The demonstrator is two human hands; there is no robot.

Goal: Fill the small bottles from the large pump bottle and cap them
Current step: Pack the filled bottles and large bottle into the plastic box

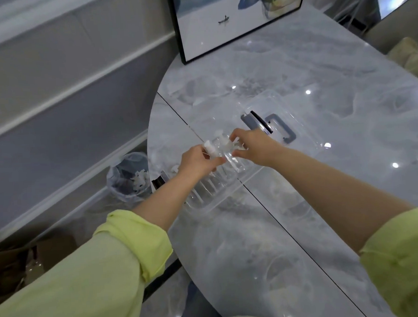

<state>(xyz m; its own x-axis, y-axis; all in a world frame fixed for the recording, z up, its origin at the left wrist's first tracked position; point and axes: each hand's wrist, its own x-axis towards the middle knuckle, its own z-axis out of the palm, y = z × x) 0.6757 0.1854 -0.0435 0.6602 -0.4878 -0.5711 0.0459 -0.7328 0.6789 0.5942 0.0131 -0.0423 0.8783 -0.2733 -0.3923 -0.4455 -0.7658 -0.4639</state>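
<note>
Left hand is pinching a small clear bottle with a white cap end, fingers curled round it. Right hand is gripping something clear at the bottle's other end; blurred, can't tell whether it's a cap or another bottle. Both are hovering over the clear storage box, whose grey-handled lid is lying just beyond the bottle. Large pump bottle isn't identifiable.

Risks, as I judge them:
- slick clear plastic twisting out of the pinch and dropping into the box
- cap cross-threading, then leaking onto the marble table
</note>
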